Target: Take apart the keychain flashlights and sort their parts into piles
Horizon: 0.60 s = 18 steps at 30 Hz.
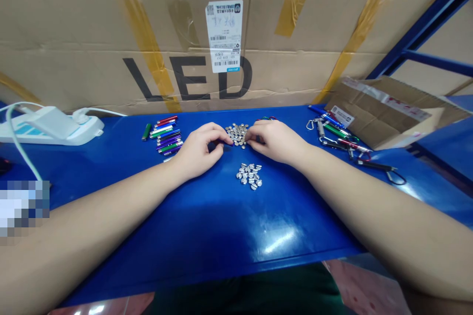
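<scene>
My left hand [205, 150] is closed around a small dark purple tube [227, 144], mostly hidden by the fingers, its end pointing toward a pile of small round button cells [237, 133]. On the other side of that pile, my right hand [275, 141] pinches at its edge, seemingly with a button cell between thumb and forefinger. Nearer to me lies a loose cluster of shiny silver caps [250, 175]. Left of my left hand, several coloured metal tubes [168, 135] lie in a stack, with a green one [146, 132] apart. Behind my right hand, some coloured pieces [266, 118] are partly hidden.
Small flashlights with carabiner clips [334, 130] lie at the right beside an open cardboard box [384, 113]. A white power strip [84, 130] with plugs sits at the left. A large carton [148, 19] marked LED stands behind the blue table [207, 236].
</scene>
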Tool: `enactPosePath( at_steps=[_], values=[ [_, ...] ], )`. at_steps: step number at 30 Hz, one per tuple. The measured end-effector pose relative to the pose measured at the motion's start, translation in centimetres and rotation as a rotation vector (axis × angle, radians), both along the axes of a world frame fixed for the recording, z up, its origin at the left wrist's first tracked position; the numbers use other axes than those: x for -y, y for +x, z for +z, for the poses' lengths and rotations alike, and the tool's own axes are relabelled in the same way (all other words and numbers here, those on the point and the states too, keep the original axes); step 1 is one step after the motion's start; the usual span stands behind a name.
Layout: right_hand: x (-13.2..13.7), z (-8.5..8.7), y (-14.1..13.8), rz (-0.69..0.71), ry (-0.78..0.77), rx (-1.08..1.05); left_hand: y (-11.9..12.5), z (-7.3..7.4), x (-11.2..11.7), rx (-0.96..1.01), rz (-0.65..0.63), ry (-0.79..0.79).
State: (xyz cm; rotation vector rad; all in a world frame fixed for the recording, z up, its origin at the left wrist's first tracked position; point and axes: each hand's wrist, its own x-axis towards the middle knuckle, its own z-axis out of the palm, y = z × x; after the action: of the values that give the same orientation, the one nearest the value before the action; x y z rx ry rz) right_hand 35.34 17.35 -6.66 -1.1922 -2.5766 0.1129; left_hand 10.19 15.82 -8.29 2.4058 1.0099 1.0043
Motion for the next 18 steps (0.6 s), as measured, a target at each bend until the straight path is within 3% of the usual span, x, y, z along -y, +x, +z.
enactPosePath(
  at_steps=[8, 18],
  values=[
    [-0.13, -0.05, -0.08, -0.018, -0.059, -0.004, 0.02, 0.06, 0.05, -0.003, 0.000, 0.000],
    [0.10, -0.17, -0.49, -0.065, -0.008, 0.042, 0.01, 0.01, 0.02, 0.003, 0.002, -0.008]
  ],
)
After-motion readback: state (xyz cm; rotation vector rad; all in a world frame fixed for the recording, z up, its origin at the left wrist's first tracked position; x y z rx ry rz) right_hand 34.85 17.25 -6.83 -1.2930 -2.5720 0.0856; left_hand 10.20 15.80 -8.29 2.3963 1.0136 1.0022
